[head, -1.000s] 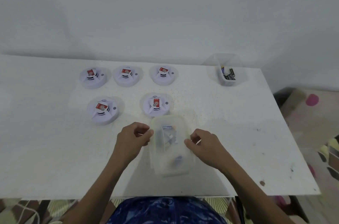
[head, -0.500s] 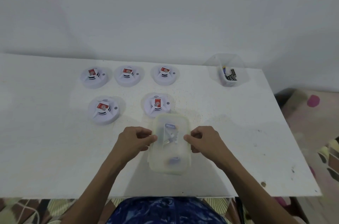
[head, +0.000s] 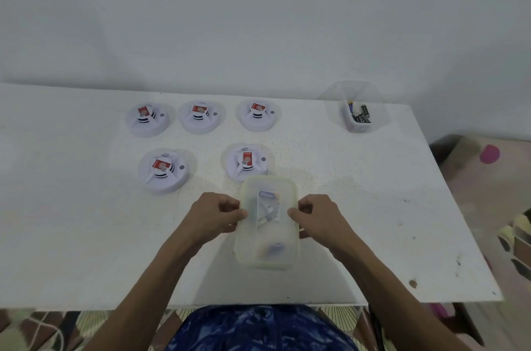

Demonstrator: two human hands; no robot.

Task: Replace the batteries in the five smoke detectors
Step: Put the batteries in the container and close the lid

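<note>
This looks like a room in a home: a plain white painted wall [head: 258,20] rises straight behind a white surface [head: 71,235] that is scuffed and speckled, with a brown chip [head: 413,283] near its right near corner. On the floor to the right lies a soft patterned mat [head: 488,178] with a pink dot, and more patterned covering [head: 43,327] shows under the near edge at the left. The containers are kitchen-style plastic tubs, a clear tub [head: 373,97] at the far right and a lidded tub [head: 267,258] near the middle.
</note>
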